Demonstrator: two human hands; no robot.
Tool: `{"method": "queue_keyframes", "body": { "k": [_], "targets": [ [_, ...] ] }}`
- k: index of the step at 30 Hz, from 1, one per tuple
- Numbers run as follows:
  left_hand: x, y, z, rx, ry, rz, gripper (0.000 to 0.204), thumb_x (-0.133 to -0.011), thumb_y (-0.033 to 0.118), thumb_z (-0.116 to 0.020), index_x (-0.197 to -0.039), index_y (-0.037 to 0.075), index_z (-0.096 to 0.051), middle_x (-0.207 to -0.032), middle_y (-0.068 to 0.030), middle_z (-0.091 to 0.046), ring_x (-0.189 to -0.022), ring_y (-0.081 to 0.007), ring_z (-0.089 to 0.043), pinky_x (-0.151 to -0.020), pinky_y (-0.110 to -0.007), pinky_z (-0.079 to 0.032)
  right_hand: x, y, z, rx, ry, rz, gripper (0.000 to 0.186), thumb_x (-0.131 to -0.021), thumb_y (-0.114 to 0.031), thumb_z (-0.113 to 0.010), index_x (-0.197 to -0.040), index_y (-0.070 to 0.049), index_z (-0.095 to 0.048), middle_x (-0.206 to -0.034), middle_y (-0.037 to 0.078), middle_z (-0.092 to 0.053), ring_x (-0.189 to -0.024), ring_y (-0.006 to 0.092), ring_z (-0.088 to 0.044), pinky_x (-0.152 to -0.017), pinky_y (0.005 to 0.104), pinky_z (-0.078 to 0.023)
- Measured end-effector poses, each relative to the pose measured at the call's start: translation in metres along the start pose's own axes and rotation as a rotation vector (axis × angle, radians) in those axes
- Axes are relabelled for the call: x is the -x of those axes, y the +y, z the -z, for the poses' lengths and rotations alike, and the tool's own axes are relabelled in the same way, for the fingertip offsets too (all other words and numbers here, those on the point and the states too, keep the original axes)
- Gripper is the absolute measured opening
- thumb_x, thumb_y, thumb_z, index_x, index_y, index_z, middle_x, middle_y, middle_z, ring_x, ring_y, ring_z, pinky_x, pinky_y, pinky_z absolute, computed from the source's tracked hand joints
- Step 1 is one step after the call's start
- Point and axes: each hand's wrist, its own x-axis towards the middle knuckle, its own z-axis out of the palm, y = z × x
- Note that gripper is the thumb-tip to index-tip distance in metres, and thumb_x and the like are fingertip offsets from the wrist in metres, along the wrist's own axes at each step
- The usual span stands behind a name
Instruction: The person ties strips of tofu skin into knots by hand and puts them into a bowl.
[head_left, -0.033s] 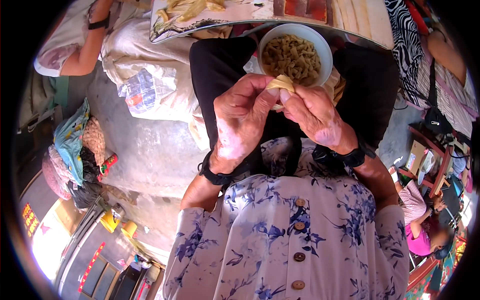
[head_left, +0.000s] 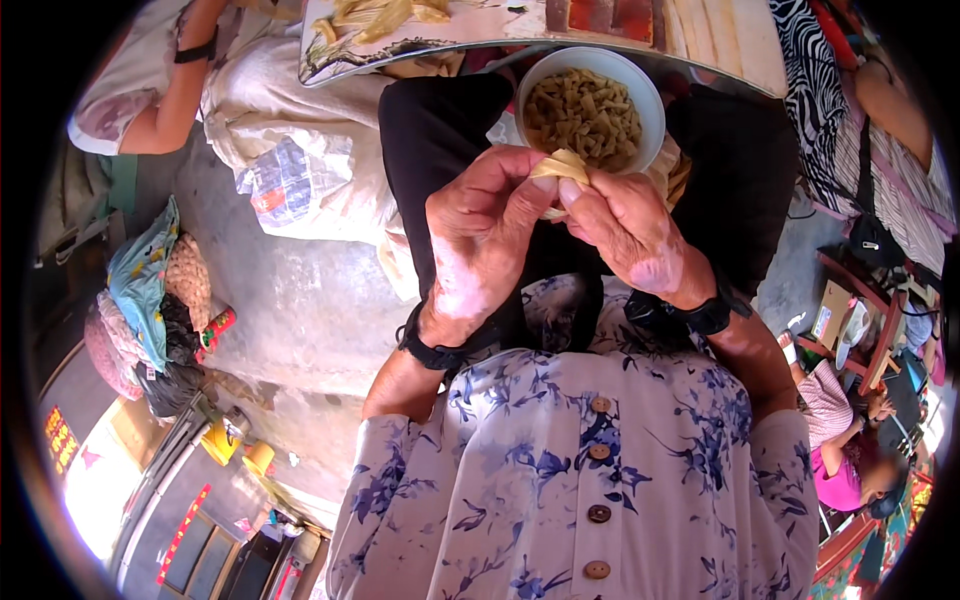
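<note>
My left hand and my right hand meet in front of my lap, both closed. Between their thumbs and fingertips they pinch a folded pale-yellow strip, leaf-like, whose exact kind I cannot make out. Part of it is hidden behind the fingers. Just beyond the hands is a light-blue bowl, apart from the strip. Inside lie many small, folded brownish-yellow pieces.
A table runs along the far edge, with loose yellow strips on its left end. White sacks lie at left, near another person's arm. More people sit at right. Bags are piled far left.
</note>
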Motion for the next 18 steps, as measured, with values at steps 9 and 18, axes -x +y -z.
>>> {"method": "queue_keyframes", "body": {
  "k": [9, 18],
  "targets": [
    [-0.006, -0.001, 0.003, 0.638, -0.1, 0.145, 0.013, -0.083, -0.001, -0.056, -0.094, -0.007, -0.061, -0.118, -0.0107, -0.052, -0.105, -0.0161, -0.051, -0.09, -0.03, -0.041, 0.006, -0.012, 0.004, -0.129, -0.013, -0.09, 0.017, -0.092, -0.014, -0.052, -0.088, 0.002, -0.054, -0.061, 0.008, -0.051, -0.051, 0.0211, -0.05, -0.051, 0.0289, -0.042],
    [-0.008, 0.008, -0.002, 0.588, -0.274, 0.028, 0.014, -0.076, -0.003, -0.057, -0.09, -0.001, -0.057, -0.116, -0.0126, -0.05, -0.107, -0.0175, -0.049, -0.091, -0.03, -0.04, 0.009, -0.007, 0.003, 0.306, 0.129, 0.426, 0.016, -0.088, -0.007, -0.054, -0.099, 0.005, -0.057, -0.082, 0.011, -0.061, -0.07, 0.0215, -0.061, -0.063, 0.0313, -0.047]
  ]
}}
